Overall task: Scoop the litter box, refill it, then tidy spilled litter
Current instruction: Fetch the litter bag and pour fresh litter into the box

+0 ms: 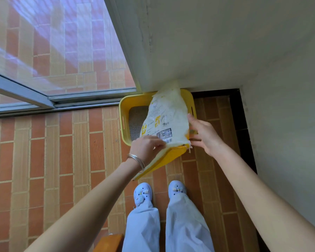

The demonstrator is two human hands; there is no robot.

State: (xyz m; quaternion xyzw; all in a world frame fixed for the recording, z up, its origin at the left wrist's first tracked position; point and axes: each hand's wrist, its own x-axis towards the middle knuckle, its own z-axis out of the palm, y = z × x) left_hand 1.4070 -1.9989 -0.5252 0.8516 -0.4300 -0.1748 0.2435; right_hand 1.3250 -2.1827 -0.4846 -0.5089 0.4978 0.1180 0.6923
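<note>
Refill step, judged from the pose.

- Litter box [123,113] is sitting on the tiled floor [62,151], its far rim against the wall [207,51].
- Litter bag [167,115] is hanging upside down directly above the box. Its mouth end is reaching toward the box's far rim and its yellow base is rising nearest the person. The mouth itself is not showing, and no stream can be made out.
- Grey litter [135,124] is showing in the box's left half. The right half is hiding under the bag.
- Left hand [146,147] is gripping the bag's base corner above the box's near rim, fingers curled into the material.
- Right hand [203,135] is steadying the bag's other edge above the box's right rim, fingers spread and mostly straight against it.

Notes for doing it well (judgement): the mouth should be staying low and inside the rim, since the far edge is the likely spill point. The base should be lifting gradually so the flow is not surging. The mouth should be sweeping toward the box's near side so the fill is levelling. The right hand should be guiding rather than squeezing.
</note>
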